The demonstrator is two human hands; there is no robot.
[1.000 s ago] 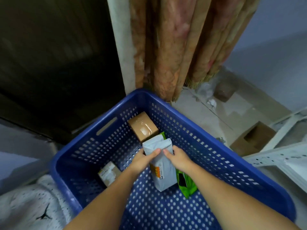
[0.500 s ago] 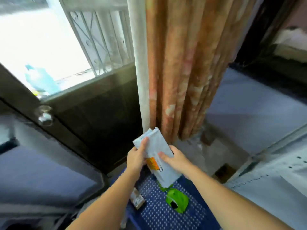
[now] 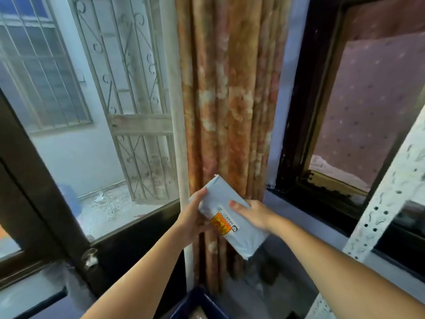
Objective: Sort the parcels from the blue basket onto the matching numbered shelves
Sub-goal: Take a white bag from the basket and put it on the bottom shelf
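I hold a grey mailer parcel (image 3: 226, 212) with an orange and white label up in front of me. My left hand (image 3: 192, 218) grips its left edge, thumb on top. My right hand (image 3: 253, 214) holds its right side, thumb pressed near the label. The parcel tilts, with its top end up and to the left. Only a corner of the blue basket (image 3: 195, 302) shows at the bottom edge, below my arms. What lies inside it is mostly hidden.
An orange patterned curtain (image 3: 227, 100) hangs straight ahead. A dark door with a glass pane and a knob (image 3: 90, 257) stands at the left. A white perforated shelf post (image 3: 386, 199) rises at the right, beside a dark-framed window (image 3: 305, 134).
Both hands lifted the grey parcel out of the blue basket and up to chest height. The view swung upward, so the basket has almost left the frame.
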